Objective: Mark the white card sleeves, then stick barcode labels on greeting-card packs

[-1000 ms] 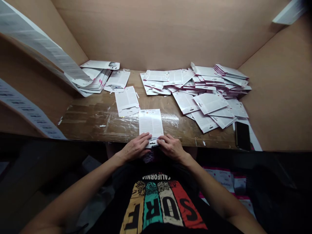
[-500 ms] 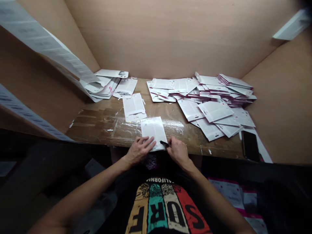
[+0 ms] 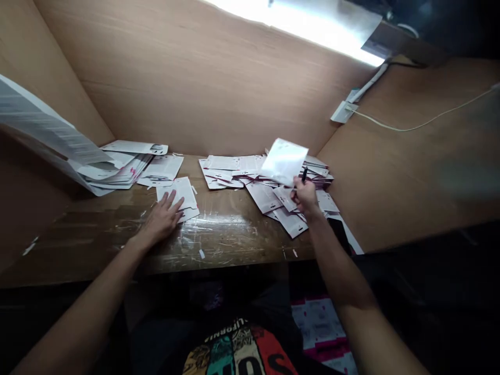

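Observation:
My right hand [image 3: 304,194] holds up a white flat packet [image 3: 284,160] by its lower corner, above the right-hand pile. A black pen [image 3: 304,174] sticks up from the same hand. My left hand [image 3: 166,214], fingers spread, lies on another white packet [image 3: 183,192] at the left of the table. Beneath the raised packet is a heap of white packets [image 3: 261,197] with pink edges and hang slots, partly hidden by my right hand and the packet.
More packets [image 3: 162,167] lie stacked at the back left. A long printed paper strip [image 3: 50,125] hangs at the left wall. A dark phone [image 3: 339,234] lies by my right forearm. The wooden table [image 3: 230,239] has cardboard walls and a lamp [image 3: 304,23] above.
My right hand has lifted the packet from the table's front edge to above the right pile, pen still in hand. My left hand has moved left onto another packet. The view has shifted.

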Demonstrator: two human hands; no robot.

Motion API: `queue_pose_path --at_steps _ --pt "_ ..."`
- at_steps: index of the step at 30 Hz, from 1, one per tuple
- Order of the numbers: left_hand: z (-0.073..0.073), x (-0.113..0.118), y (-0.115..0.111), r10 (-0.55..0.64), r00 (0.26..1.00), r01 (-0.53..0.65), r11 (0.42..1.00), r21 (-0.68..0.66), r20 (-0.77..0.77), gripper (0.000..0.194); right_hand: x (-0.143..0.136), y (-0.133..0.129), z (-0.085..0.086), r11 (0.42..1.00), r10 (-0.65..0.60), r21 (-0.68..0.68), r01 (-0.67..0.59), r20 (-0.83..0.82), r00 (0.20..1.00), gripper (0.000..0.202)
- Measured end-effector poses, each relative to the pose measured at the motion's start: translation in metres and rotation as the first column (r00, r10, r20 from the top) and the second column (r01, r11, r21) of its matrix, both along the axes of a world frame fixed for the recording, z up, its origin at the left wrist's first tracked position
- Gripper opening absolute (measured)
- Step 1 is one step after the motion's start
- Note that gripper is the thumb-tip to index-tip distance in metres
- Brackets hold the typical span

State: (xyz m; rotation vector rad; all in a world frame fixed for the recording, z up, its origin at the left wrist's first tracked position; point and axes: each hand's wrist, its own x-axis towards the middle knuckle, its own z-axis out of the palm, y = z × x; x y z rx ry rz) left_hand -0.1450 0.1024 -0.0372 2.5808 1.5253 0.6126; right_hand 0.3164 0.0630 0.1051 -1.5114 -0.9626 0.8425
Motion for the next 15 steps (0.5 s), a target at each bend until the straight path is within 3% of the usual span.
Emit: queue_pose_path --at_steps 1,3,7,10,12,15 --pt "-0.002 -0.001 0.008 0.046 0.996 -0.05 0.997 -0.055 -0.073 0.051 0.012 0.01 0.006 0.998 -0.059 0.018 0.059 -0.005 0.998 0.046" --pt "-0.006 0.006 -0.001 0.035 0.987 -0.051 0.994 -0.101 -0.157 0.052 0.017 0.013 -0.004 0.993 -0.116 0.027 0.117 -0.054 0.992 0.048" --pt "-0.01 0.045 -0.055 -0.176 0.977 0.168 0.983 -0.079 -0.118 0.048 -0.031 -0.032 -0.076 0.991 0.051 -0.111 -0.071 -0.179 0.983 0.062" --pt "-0.004 0.059 -0.073 -0.175 0.98 0.168 0.982 -0.081 -0.093 0.046 -0.08 -0.071 -0.114 0.946 0.198 -0.181 -0.27 -0.336 0.921 0.067" --pt "0.002 0.06 -0.075 -0.148 0.982 0.138 0.986 -0.091 -0.119 0.047 -0.106 -0.085 -0.124 0.929 0.233 -0.163 -0.332 -0.438 0.868 0.069" --pt "0.01 0.065 -0.081 -0.203 0.965 0.176 0.971 -0.161 -0.169 0.046 -0.127 -0.091 -0.126 0.936 0.232 -0.129 -0.326 -0.472 0.851 0.066"
